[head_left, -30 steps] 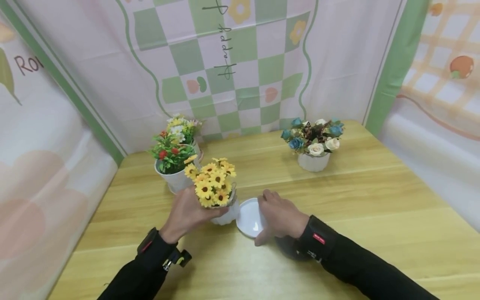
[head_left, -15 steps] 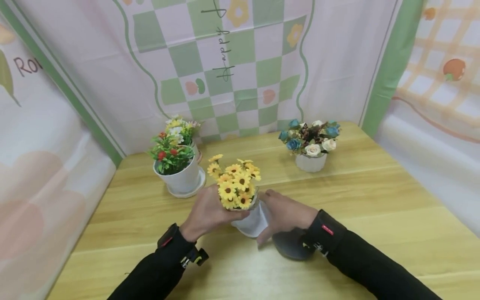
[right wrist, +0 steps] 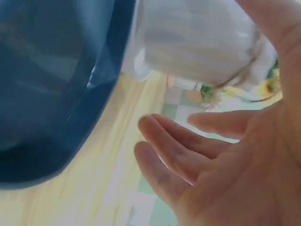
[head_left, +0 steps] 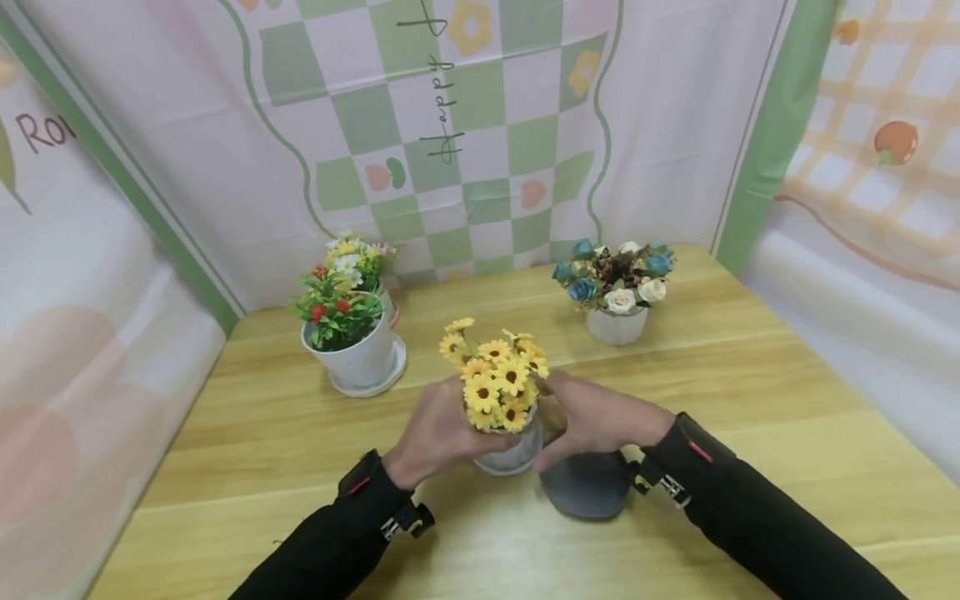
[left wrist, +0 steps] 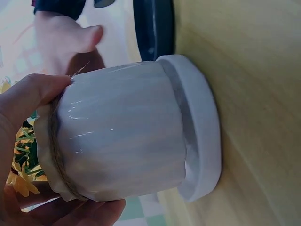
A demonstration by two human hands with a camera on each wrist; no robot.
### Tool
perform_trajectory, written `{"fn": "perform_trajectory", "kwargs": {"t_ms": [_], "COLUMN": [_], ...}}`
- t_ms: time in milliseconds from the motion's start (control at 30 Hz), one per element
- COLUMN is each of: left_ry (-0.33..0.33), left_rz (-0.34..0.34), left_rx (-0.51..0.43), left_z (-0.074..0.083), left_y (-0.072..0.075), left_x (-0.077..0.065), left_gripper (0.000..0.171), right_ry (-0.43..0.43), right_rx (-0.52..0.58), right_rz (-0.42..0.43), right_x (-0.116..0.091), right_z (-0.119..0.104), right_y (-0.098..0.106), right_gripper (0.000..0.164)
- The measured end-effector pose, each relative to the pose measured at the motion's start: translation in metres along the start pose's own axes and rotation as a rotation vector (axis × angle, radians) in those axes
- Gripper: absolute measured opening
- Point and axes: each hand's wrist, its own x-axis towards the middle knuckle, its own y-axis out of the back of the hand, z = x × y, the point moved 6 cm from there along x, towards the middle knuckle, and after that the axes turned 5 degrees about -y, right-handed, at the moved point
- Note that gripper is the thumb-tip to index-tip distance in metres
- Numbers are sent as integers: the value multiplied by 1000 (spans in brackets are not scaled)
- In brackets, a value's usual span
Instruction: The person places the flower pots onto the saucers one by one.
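Note:
My left hand (head_left: 438, 429) grips the rim of a white ceramic flowerpot (left wrist: 117, 132) with twine round its neck. Yellow daisy-like flowers (head_left: 498, 383) fill the pot. Its base is in a white saucer (left wrist: 204, 127), over the wooden table. To the right of the pot, my right hand (head_left: 600, 417) is spread, thumb toward the pot, fingers relaxed with nothing between them in the right wrist view. A dark blue-grey saucer (head_left: 587, 487) lies on the table just below the right hand and beside the white saucer.
A white pot with red flowers (head_left: 352, 354) on a saucer stands at the left, with a pot of yellow and white flowers (head_left: 356, 258) behind it. At the back right is a white pot of blue and cream roses (head_left: 617, 321). Printed curtains (head_left: 502, 167) hang behind the table (head_left: 735, 400).
My left hand has carried the yellow-flowered pot rightward onto the white saucer. The right hand has let go of that saucer and drawn a little to the right, uncovering more of the dark saucer.

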Motion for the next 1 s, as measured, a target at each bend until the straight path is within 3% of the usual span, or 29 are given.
{"fn": "perform_trajectory", "kwargs": {"t_ms": [100,267,400,567,867,1000], "left_ry": [10,-5,-21,-1,3,30], "left_rz": [-2,2,5,4,7,5], "left_rx": [-2,-3,2,2,-31,-77], "left_z": [-3,-7,-8,-10,-11,-12], "left_y": [-2,-5,-5,-7,-13,-14], "left_x": [-1,-2,-3,-5,-7,-14], "left_gripper": [78,77,76,77,86,90], "right_ry": [82,172,178,206,118,125], "right_rx": [24,55,51,40,-122,-184], "right_rz": [56,116,143,176,285,319], "right_x": [-3,-7,-7,-8,-17,-17], "right_z": [-10,-25,-31,-37,-41,-45], "right_y": [1,-4,-11,-18,-23,-24], "right_gripper": [114,122,127,123,95,98]}}
